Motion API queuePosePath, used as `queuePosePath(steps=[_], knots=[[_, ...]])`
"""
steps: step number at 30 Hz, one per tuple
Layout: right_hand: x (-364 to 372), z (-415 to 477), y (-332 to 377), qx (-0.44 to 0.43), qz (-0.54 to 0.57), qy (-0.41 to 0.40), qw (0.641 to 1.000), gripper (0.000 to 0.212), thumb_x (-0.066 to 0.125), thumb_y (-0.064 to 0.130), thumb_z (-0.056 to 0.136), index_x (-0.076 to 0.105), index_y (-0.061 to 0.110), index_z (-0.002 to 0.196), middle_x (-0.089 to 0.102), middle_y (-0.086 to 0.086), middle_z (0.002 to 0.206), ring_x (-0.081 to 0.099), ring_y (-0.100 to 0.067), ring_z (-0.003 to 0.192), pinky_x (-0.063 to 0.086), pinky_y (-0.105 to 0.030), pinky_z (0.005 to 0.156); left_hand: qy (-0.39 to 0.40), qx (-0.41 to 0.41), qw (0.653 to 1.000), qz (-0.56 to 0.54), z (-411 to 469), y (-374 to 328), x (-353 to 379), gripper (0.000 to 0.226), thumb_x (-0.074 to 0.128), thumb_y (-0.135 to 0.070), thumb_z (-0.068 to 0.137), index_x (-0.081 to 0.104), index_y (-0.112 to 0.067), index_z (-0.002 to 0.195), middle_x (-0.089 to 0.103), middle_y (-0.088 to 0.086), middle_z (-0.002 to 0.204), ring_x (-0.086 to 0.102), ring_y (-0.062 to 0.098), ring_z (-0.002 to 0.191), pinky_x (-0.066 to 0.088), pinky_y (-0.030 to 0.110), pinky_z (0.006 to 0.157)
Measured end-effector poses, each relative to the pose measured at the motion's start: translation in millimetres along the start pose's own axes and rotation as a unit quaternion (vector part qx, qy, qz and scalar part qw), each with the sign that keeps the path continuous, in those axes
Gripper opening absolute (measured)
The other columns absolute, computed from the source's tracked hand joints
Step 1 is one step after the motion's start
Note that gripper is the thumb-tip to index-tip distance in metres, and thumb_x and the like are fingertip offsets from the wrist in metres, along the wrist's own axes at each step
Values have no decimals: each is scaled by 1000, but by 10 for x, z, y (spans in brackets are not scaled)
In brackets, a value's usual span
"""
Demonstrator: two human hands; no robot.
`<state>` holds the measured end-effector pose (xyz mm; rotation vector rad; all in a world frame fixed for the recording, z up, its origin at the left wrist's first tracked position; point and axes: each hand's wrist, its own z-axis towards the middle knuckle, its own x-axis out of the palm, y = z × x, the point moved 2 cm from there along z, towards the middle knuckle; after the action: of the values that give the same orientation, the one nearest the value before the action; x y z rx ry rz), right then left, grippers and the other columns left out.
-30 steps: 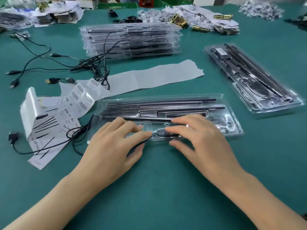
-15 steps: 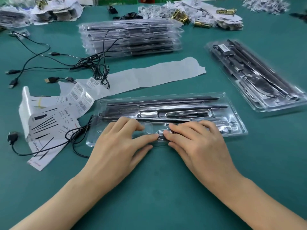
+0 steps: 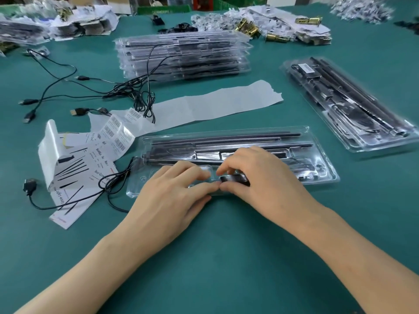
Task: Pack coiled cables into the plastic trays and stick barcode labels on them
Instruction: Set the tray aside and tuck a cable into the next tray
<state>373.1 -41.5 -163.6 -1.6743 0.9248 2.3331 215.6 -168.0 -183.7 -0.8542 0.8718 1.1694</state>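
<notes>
A clear plastic tray (image 3: 306, 130) holding long black rods lies in front of me. Both hands are at its near edge. My right hand (image 3: 269, 184) pinches the small black plug (image 3: 235, 178) of a black cable (image 3: 113, 184) over the tray's front compartment. My left hand (image 3: 172, 200) lies on the tray, and its thumb and forefinger pinch the cable just left of the plug. The cable's loose loops trail left off the tray to a USB end (image 3: 29, 185). A strip of barcode labels (image 3: 118, 132) lies to the left.
A stack of filled trays (image 3: 181, 55) stands behind. A packed tray (image 3: 353, 114) bearing a barcode label (image 3: 306, 68) lies at the right. Loose USB cables (image 3: 68, 91), white backing paper (image 3: 215, 103) and printed sheets (image 3: 74, 173) cover the left. Parts and paper piles (image 3: 283, 26) line the far edge.
My hands have closed in on each other over the tray's front compartment. The right fingers have curled round the plug, which now shows between them.
</notes>
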Motion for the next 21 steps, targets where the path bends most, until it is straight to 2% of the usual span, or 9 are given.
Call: queuePosePath(steps=[2,4,7,11,15,21], knots=[[45,-14,-6,7,24,4,1000,12,71,45,92,74,38,101,58,14,98,48,-8,101,41,-30,83,13,-11,1000,-25,-26,38,-39,23,67,-25,98,73,-30,121,67,-12,120,62,18,113,52,37,89],[81,-56,-37,18,51,-2,999,14,74,46,89,75,40,101,56,15,100,47,-7,102,40,-28,85,16,-35,998,-47,-64,100,-105,23,72,-30,93,72,-31,116,67,-17,120,60,13,115,50,35,92],[135,-130,-53,9,67,-23,997,22,80,44,83,75,36,103,56,16,101,49,-9,103,43,-33,90,-2,-62,996,-62,-123,201,-203,10,74,-38,92,71,-29,91,64,-15,106,59,16,102,49,38,85],[198,-159,-60,2,72,-55,996,21,78,42,84,76,31,102,57,13,102,51,-13,102,46,-40,91,-2,-95,992,-87,-130,234,-239,24,70,-51,88,68,-29,80,61,-15,98,57,16,92,48,42,80],[220,-197,-96,-9,70,-72,995,24,68,46,89,77,32,106,57,12,103,52,-13,103,45,-39,93,-10,-119,987,-106,-122,186,-216,19,69,-42,89,65,-25,80,59,-12,94,54,16,88,47,41,79],[252,-207,-115,-25,67,-96,993,21,65,42,94,76,31,109,57,12,103,51,-11,105,46,-37,91,-31,-165,983,-78,-119,126,-214,22,72,-34,83,54,-24,73,53,-12,86,51,17,84,41,39,76]])
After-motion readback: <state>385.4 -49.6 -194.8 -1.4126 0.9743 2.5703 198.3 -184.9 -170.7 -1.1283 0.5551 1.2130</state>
